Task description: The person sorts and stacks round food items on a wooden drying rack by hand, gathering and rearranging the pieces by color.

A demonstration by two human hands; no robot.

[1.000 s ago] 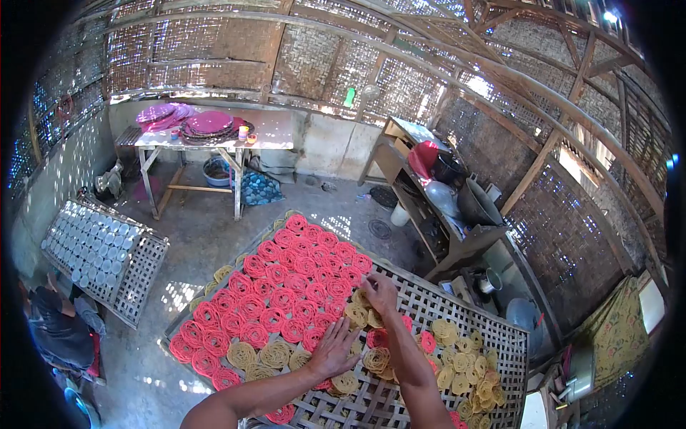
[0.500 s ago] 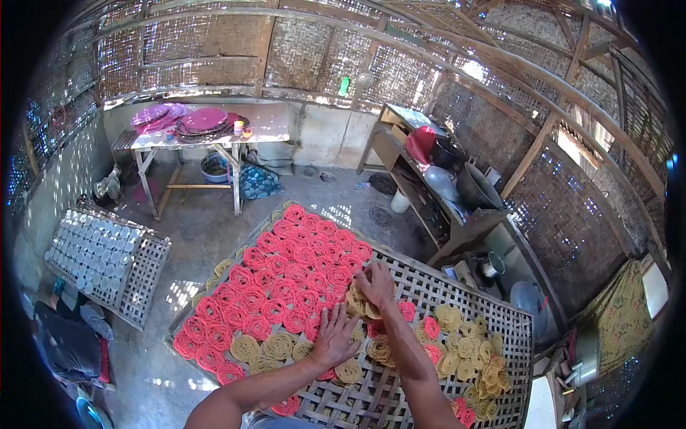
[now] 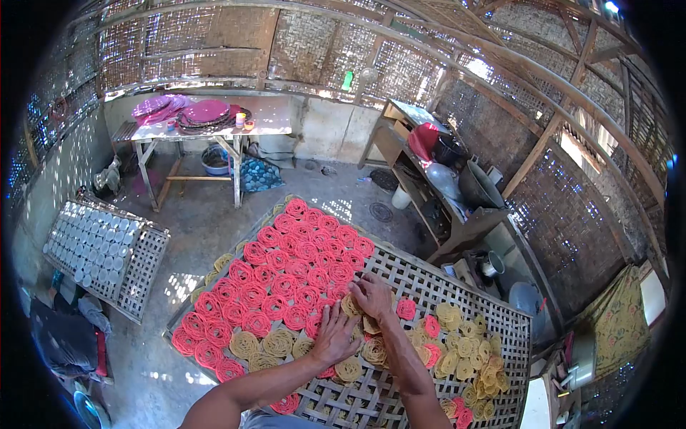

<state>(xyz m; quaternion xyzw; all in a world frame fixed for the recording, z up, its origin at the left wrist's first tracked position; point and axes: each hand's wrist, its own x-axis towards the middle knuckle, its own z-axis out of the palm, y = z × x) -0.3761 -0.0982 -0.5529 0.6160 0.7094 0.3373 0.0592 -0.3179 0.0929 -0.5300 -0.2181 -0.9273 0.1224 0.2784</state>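
Flat red coils of noodle-like strands (image 3: 251, 294) cover the left side of a woven bamboo rack (image 3: 404, 275) in front of me. My left hand (image 3: 336, 338) lies on the edge of the red coils with its fingers stretched out. Just to its right, my right hand (image 3: 373, 297) has its fingers bent down around a tan coil (image 3: 350, 305), partly hidden by the fingers. More tan coils (image 3: 277, 343) lie along the near edge of the red ones. On the right of the rack, other tan coils (image 3: 466, 349) lie loosely overlapped with a few red ones.
A second rack with pale round pieces (image 3: 93, 247) leans at the left, near a partly visible person (image 3: 68, 339). A table (image 3: 268, 123) with pink round pieces stands at the back. Pots and a large pan (image 3: 480, 187) sit on a wooden counter at the right.
My right hand has shifted slightly down and left, with the tan coil at its fingers. My left hand stays almost in place beside it.
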